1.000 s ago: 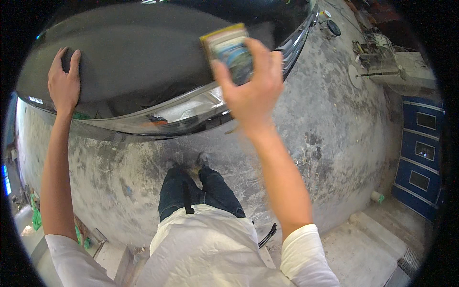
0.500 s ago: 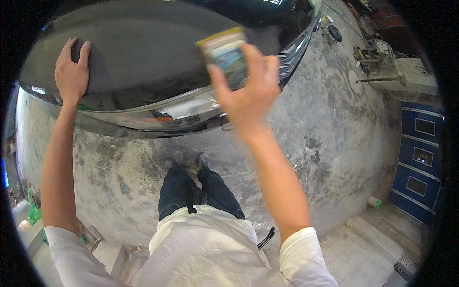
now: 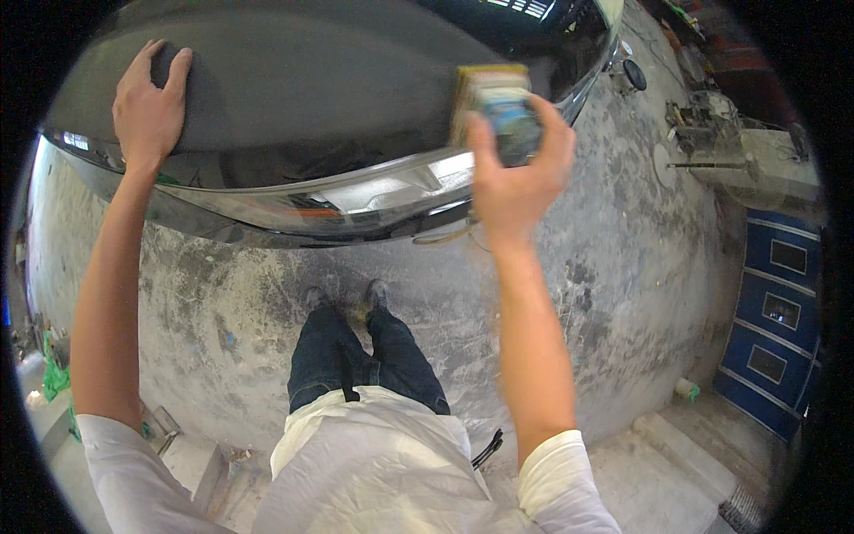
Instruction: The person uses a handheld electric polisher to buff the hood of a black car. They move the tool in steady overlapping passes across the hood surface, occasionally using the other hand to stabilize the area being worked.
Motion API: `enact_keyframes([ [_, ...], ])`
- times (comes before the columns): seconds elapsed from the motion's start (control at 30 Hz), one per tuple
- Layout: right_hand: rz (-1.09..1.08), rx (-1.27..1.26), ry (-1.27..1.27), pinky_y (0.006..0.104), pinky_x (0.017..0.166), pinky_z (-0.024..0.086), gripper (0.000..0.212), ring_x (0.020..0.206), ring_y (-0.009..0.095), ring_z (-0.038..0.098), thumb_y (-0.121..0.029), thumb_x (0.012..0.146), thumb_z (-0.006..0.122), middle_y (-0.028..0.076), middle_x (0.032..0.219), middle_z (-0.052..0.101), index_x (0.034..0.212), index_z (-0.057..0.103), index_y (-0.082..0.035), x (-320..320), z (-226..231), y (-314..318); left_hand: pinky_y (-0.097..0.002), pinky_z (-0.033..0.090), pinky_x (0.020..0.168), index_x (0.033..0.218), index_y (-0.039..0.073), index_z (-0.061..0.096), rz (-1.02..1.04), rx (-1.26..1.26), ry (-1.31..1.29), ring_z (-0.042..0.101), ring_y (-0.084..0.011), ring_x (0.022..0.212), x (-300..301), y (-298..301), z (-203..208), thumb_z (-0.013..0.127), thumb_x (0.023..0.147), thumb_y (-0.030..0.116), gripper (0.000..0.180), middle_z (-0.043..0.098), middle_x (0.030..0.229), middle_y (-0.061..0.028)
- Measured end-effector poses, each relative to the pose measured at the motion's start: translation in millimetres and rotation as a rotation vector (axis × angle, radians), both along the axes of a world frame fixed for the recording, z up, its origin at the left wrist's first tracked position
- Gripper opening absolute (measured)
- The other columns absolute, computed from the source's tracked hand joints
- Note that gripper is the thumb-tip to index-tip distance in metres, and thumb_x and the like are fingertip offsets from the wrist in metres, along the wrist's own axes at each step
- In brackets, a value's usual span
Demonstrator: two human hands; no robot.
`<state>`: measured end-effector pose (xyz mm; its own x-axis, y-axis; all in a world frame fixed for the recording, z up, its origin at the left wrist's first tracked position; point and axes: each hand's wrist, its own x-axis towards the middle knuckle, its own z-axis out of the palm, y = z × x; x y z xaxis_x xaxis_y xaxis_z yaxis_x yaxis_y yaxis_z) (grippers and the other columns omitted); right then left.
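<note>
head view. a workshop-like room surrounds a mottled grey floor [image 3: 623, 240]; at the right margin stands a blue panel [image 3: 756, 303] with three framed openings, and at the left margin lies green plastic [image 3: 55, 369]. across the upper field extends a dark car body [image 3: 302, 80], its broad top dull grey-black and glossier toward the rim, with a clear lamp [image 3: 391, 191] set along the near edge.

a layered block [image 3: 507, 116], yellow along its far edge and blue and dark on top, lies over the right part of the car body, beyond the lamp's right end. the right hand [image 3: 520, 191] is the nearer: its fingers are clamped on the block, thumb at the left side, the others at the right. the block extends forward from the palm, its long axis apparently pointing away from the wearer; blur hides whether its underside touches the car body. the left hand [image 3: 149, 116], well apart to the left, appears to rest palm down on the dull area, fingers and thumb spread, holding nothing visible.
</note>
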<state>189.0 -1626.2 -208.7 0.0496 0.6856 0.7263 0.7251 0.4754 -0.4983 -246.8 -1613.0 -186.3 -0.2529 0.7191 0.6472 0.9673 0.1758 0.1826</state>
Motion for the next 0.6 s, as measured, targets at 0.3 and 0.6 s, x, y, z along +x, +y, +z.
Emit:
enact_keyframes([
  [0.3, 0.012, -0.085, 0.002, 0.0458, 0.086, 0.054, 0.06, 0.1, 0.035, 0.066, -0.031, 0.083, 0.093, 0.017, 0.11, 0.065, 0.131, 0.066, -0.009, -29, -3, -30, -0.0478, 0.038, 0.123, 0.144, 0.007, 0.067, 0.01, -0.015, -0.006, 0.053, -0.0358, 0.147, 8, -2, -3, 0.062, 0.102, 0.056, 0.064, 0.062, 0.155, -0.014],
  [0.6, -0.138, -0.158, 0.134, 0.0473, 0.091, 0.052, 0.057, 0.103, 0.036, 0.065, -0.028, 0.083, 0.092, 0.016, 0.111, 0.066, 0.127, 0.065, -0.004, -34, 15, -14, -0.0479, 0.039, 0.123, 0.14, 0.005, 0.067, -0.006, 0.064, 0.041, 0.056, -0.0348, 0.143, 32, -5, -2, 0.063, 0.101, 0.039, 0.052, 0.064, 0.15, -0.0155],
])
